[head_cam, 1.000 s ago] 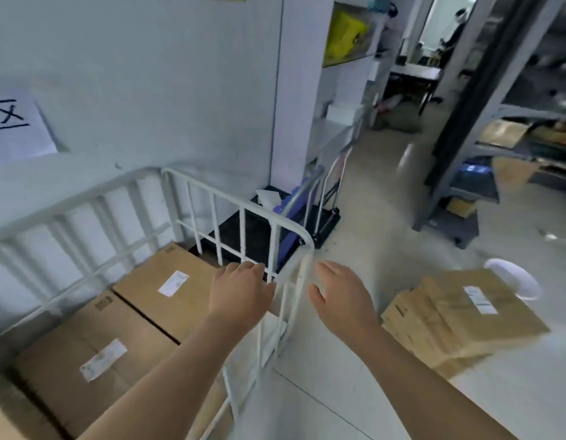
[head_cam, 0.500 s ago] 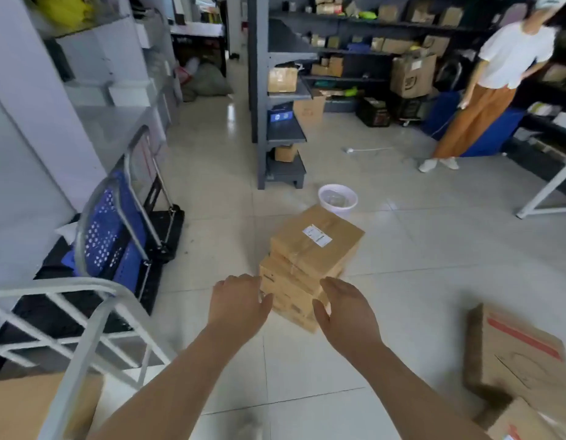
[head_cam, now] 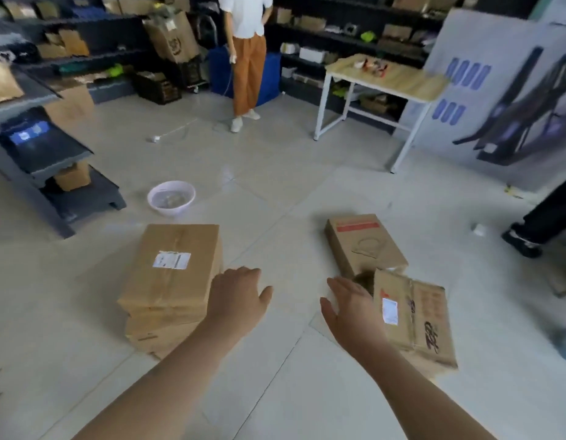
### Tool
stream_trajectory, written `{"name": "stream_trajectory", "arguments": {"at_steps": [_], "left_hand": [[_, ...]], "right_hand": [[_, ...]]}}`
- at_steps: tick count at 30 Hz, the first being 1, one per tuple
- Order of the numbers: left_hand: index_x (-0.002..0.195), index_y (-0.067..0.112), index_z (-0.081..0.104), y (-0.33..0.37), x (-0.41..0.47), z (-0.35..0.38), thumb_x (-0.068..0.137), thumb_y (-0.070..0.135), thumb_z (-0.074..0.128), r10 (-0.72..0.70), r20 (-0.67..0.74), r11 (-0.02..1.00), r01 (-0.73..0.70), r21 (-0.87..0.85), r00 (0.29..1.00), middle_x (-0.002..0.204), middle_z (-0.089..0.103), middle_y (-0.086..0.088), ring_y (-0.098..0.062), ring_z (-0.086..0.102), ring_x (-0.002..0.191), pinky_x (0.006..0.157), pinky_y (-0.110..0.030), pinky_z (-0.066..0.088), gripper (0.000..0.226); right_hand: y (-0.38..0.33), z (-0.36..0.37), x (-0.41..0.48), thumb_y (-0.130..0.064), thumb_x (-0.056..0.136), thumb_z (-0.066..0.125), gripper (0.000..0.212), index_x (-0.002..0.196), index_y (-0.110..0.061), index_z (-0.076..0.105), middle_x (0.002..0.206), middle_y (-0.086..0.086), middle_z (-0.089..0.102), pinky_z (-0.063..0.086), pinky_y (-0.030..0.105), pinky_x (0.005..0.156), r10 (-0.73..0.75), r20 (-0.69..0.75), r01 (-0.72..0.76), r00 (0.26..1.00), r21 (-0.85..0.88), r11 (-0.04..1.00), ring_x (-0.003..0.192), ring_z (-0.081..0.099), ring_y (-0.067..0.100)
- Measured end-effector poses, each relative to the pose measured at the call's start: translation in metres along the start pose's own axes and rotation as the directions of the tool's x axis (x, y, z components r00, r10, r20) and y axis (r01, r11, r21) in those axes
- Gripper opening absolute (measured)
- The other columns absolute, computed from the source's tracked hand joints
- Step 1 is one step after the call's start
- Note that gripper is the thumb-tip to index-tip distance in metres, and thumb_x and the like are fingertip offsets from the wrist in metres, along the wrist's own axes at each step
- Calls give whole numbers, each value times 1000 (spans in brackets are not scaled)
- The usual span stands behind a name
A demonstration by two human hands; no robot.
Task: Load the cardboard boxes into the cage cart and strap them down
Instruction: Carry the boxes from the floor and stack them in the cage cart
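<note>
**Head view (single wide-angle camera, worn on the head).** The lens sits above and behind the person's forearms and faces forward and steeply down onto the tiled floor [head_cam: 275,192]. Both arms enter from the bottom edge. The left hand [head_cam: 235,300] and right hand [head_cam: 354,312], fingers spread, lie nearest the lens in the lower centre. Just beyond them, a stack of cardboard boxes [head_cam: 170,274] sits left of centre, with a red-striped box [head_cam: 364,246] and a labelled box [head_cam: 415,319] right of centre. A white bowl [head_cam: 171,198] marks the middle distance. The far field along the top edge takes in a standing person [head_cam: 248,58], cut off at the shoulders, a table [head_cam: 386,81] and dark shelving [head_cam: 354,42].
</note>
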State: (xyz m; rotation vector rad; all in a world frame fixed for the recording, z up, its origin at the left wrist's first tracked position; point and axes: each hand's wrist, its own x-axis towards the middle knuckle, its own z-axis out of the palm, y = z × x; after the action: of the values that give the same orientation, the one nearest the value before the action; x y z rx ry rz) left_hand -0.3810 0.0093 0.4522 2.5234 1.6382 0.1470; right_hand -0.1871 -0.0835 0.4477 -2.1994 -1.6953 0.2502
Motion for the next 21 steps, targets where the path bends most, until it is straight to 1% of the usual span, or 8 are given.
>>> {"name": "stream_trajectory", "arguments": {"at_steps": [3,5,11,13,14,15,17,21], "left_hand": [[119,18,59,33,22,16,94,51,40,109,53,994,-107,-36,993,109,65,1,-21,59,101,86,-34,46,46],[117,17,60,56,34,26,93,50,40,171,64,984,-168,-62,983,107,65,0,-22,59,100,85,-33,45,45],[109,16,61,140,76,55,93,48,42,307,111,951,-301,-71,945,102,65,1,-23,59,95,82,-32,44,41],[90,16,57,171,90,66,93,46,44,338,114,941,-332,-70,934,89,61,1,-24,56,84,73,-32,42,33],[78,17,48,188,97,71,93,46,44,347,112,938,-343,-58,931,79,55,1,-23,51,75,66,-32,37,32],[72,17,38,205,103,77,93,45,44,356,112,935,-353,-46,928,73,47,2,-23,44,70,62,-31,32,35],[71,18,31,241,118,90,93,45,43,373,130,928,-370,-47,919,70,41,3,-22,40,69,62,-31,28,37],[73,19,39,311,148,126,92,47,44,402,191,915,-401,-46,895,74,51,3,-22,45,72,63,-31,31,34]], "right_hand": [[35,-7,-7,-28,89,51,29,113,-14,61,111,-1,63,44,30,85,135,5,-135,991,-17,991,106,56,24],[59,-11,-11,-31,89,46,25,105,-16,59,106,-3,61,40,26,74,211,-5,-211,977,-28,977,102,56,23],[143,-28,-14,-33,93,51,35,124,-18,57,132,0,57,45,31,91,415,-82,-416,906,12,909,118,53,21],[176,-34,-11,-38,95,46,45,137,-22,48,144,-3,46,39,33,105,467,-64,-467,882,17,884,131,43,18],[193,-37,-9,-38,96,45,47,140,-22,45,147,-4,43,35,33,109,483,-54,-483,874,15,876,135,38,17],[212,-41,-7,-37,96,45,48,141,-22,44,147,-4,42,33,32,110,494,-47,-493,868,14,870,136,37,16],[251,-47,-1,-35,96,46,47,141,-21,45,146,-4,43,33,31,110,502,-45,-502,864,4,865,135,38,17],[334,-56,11,-34,95,46,48,141,-22,43,145,-5,45,37,32,106,536,7,-536,844,6,844,132,40,18]]}}
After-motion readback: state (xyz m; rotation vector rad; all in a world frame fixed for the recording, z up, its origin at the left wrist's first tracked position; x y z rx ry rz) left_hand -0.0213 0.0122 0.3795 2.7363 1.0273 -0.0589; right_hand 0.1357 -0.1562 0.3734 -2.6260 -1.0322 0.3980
